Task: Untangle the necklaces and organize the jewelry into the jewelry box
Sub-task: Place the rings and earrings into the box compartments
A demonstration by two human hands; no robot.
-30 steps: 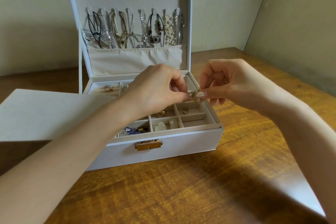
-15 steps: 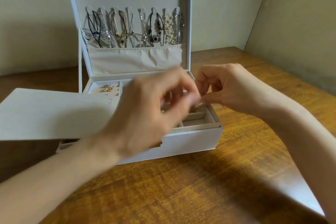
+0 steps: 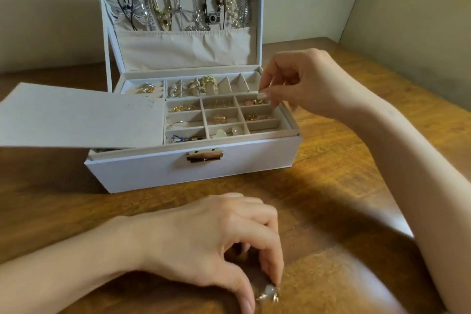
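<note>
From your head view, your left hand (image 3: 211, 237) rests low on the worktop (image 3: 331, 199), close to you. Its fingers are curled and the thumb and fingertips pinch a small pale piece (image 3: 269, 292) against the wood. The piece is blurred; it may be an earring, but you cannot tell its long axis.

The box (image 3: 165, 171) stands beyond that hand, well apart from it. Its lid is upright and necklaces (image 3: 178, 2) hang inside it. A flat grey panel (image 3: 76, 115) covers the left of the tray.

Your right hand (image 3: 305, 84) hovers over the box's right rear corner, thumb and forefinger drawn together. Whether they hold anything cannot be told.

The move likely turns on this: the piece lies nearer you than the box, so your left hand must carry it forward and a little right to the tray. Your right hand is nearer the compartments.
</note>
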